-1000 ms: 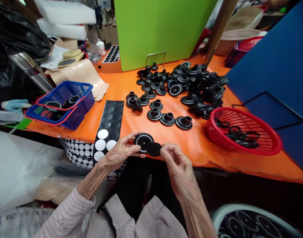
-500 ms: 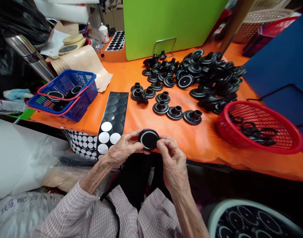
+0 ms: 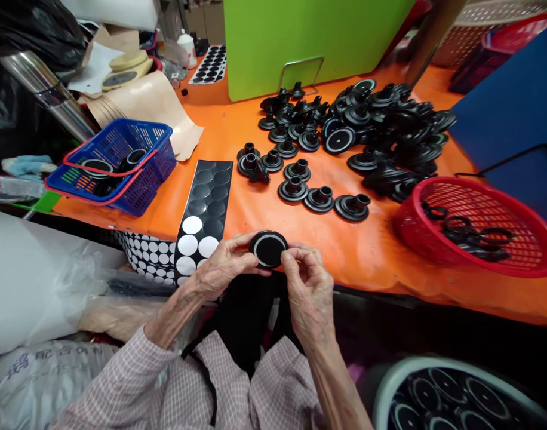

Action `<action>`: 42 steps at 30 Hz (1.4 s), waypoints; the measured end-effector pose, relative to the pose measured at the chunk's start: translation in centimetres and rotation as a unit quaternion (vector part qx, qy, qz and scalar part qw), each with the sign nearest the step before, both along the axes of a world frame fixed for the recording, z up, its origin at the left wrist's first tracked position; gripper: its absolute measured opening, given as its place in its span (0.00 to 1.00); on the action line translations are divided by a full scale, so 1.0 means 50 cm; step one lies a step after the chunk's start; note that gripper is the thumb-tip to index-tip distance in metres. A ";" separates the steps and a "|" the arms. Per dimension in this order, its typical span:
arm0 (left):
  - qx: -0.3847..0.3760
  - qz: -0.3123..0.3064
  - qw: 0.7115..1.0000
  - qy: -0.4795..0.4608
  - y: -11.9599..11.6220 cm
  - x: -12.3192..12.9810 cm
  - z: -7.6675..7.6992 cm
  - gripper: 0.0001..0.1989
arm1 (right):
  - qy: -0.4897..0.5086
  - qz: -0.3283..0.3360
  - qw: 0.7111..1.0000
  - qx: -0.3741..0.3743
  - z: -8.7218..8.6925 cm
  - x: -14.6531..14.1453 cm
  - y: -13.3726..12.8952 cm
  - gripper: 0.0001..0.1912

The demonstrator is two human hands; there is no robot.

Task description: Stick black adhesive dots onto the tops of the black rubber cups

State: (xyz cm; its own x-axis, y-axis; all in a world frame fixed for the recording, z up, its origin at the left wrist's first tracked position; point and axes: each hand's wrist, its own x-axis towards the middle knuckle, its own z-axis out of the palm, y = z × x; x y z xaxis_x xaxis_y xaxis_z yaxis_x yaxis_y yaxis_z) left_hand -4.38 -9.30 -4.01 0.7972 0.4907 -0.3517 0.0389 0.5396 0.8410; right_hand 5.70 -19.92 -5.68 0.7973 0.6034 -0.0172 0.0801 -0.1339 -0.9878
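Left hand (image 3: 222, 266) grips a round black moulded base (image 3: 268, 249) at the orange table's (image 3: 358, 251) edge. Right hand (image 3: 309, 292) pinches its rim.

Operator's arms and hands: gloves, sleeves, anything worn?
No gloves: the left hand and right hand are bare, with no ring visible. The arms wear long sleeves of a pink-and-white checked shirt, ending partway up the forearms. A thin black cord crosses the shirt front.

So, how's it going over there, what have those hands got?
Left hand holding round black piece. Right hand pinching its edge. Black strip of discs beside left hand, not blocking.
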 end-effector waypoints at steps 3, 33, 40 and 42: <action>0.002 0.002 1.000 0.013 0.000 0.001 0.007 0.22 | -0.029 -0.009 1.000 -0.010 -0.004 -0.004 0.003 0.12; 0.487 0.204 0.741 0.415 0.133 -0.118 0.008 0.23 | 0.205 -0.009 0.973 0.109 -0.022 0.018 0.138 0.20; 0.271 0.158 0.889 0.332 0.147 -0.138 -0.002 0.29 | -0.131 0.138 0.981 0.037 -0.062 -0.089 0.139 0.14; 0.203 0.123 0.929 0.285 0.142 -0.131 0.004 0.21 | -0.150 0.140 0.978 0.033 -0.069 -0.099 0.138 0.14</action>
